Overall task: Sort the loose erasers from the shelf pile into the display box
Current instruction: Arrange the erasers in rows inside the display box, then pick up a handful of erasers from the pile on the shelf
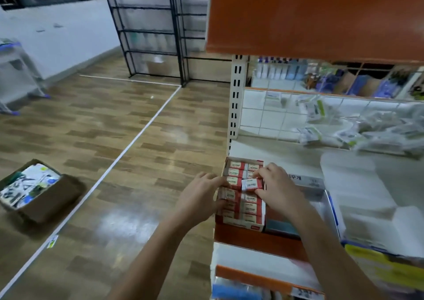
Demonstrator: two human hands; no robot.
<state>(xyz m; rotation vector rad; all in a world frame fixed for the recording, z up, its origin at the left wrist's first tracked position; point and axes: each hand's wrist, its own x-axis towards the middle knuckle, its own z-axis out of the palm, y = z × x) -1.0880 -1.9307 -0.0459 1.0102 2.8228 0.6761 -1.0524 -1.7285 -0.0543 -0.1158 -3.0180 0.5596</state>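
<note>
A display box (238, 224) of red-and-white sleeved erasers stands at the left end of the white shelf, holding two columns of erasers. My right hand (278, 188) pinches one loose eraser (252, 184) between thumb and fingers, holding it tilted above the middle of the right column. My left hand (200, 196) grips the box's left side, fingers curled over its edge and onto the left column of erasers. A pile of loose erasers is not visible.
A grey box lid with Korean print (307, 181) lies right of the display box. White cartons (358, 185) and bagged goods (367, 132) fill the shelf's right side. An orange shelf (309, 17) hangs overhead. A brown carton (39, 192) sits on the wood floor at left.
</note>
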